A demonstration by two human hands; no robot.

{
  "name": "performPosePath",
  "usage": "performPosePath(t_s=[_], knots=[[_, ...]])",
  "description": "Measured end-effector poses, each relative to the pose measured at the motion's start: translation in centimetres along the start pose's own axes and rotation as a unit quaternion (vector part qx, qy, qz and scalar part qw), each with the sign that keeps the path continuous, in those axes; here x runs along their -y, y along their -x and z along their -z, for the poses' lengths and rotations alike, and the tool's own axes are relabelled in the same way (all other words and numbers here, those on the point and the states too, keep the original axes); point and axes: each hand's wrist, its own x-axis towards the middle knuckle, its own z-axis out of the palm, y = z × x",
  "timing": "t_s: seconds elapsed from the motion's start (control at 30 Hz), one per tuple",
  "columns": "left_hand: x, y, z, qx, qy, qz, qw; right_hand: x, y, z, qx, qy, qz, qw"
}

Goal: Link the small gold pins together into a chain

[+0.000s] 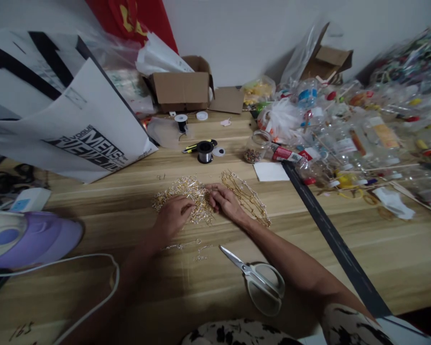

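A loose pile of fine gold and silver metal jewelry pieces (187, 188) lies on the wooden table. My left hand (173, 214) rests at the pile's near left edge, its thumb and fingertips drawn together. At the right edge of the pile is my right hand (224, 200), fingers curled into a pinch; whatever sits between the fingertips is too small to make out. Gold and silver chains (249, 194) are laid out just beyond my right wrist. Nearer to me lie short silver chain pieces (202, 253) and scissors (260, 282) with pale handles, blades pointing away to the left.
Behind the pile stand a wire spool (205, 152), a yellow utility knife (191, 148) and a jar of beads (257, 147). A large white paper bag (75, 129) and a purple device (39, 237) with a white cable occupy the left. Plastic bottles (345, 146) crowd the right.
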Motion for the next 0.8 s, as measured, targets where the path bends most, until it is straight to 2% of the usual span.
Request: performPosePath(t_s=[0.07,0.27,0.5,0.8], knots=[[0.6,-1.1,-0.3,-0.008,-0.018,0.005,1.000,0.2,0.1,0.0,0.002,0.011,0.005,1.000],[1.1,-2.8,-0.7,0.019,-0.080,-0.028,0.996,0.0,0.0,0.1,0.011,0.036,0.015,0.999],[0.4,-3.3,-0.8,0.016,-0.078,-0.067,0.995,-0.2,-0.2,0.1,0.010,0.013,0.012,1.000],[0.1,-3.2,-1.0,0.055,-0.078,-0.077,0.992,-0.2,-0.1,0.0,0.007,-0.009,0.012,1.000]])
